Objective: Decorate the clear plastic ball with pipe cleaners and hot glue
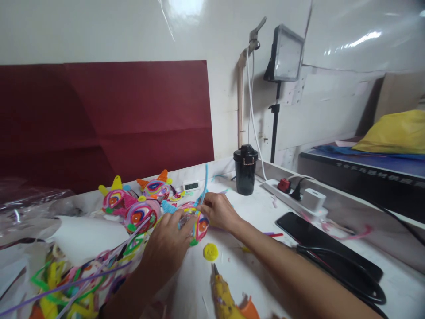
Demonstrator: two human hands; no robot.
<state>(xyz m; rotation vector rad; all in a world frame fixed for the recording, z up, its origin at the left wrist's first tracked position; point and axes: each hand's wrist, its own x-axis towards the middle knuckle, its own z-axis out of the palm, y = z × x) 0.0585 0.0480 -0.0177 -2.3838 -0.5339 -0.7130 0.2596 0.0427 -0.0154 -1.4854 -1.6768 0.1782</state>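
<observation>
My left hand (pixel 172 235) is closed around the side of a colourful pipe-cleaner animal craft (pixel 200 227), which has an orange-centred eye and a green patch low on its front. At the craft's upper right, my right hand (pixel 219 210) pinches a light blue pipe cleaner (pixel 206 177) that stands upright above the fingers. The fingertips hide where the blue strand meets the craft. Just in front lies a yellow coiled disc (pixel 210 251). The nozzle of a yellow glue gun (pixel 224 290) points toward that disc.
Similar crafts (pixel 141 215) sit to the left, behind a heap of pipe cleaners (pixel 73 283). A black cup (pixel 245 170) stands at the back, near a small digital display (pixel 191 186). At right are a power strip (pixel 295 199), a phone (pixel 318 237) and black-handled pliers (pixel 345 270).
</observation>
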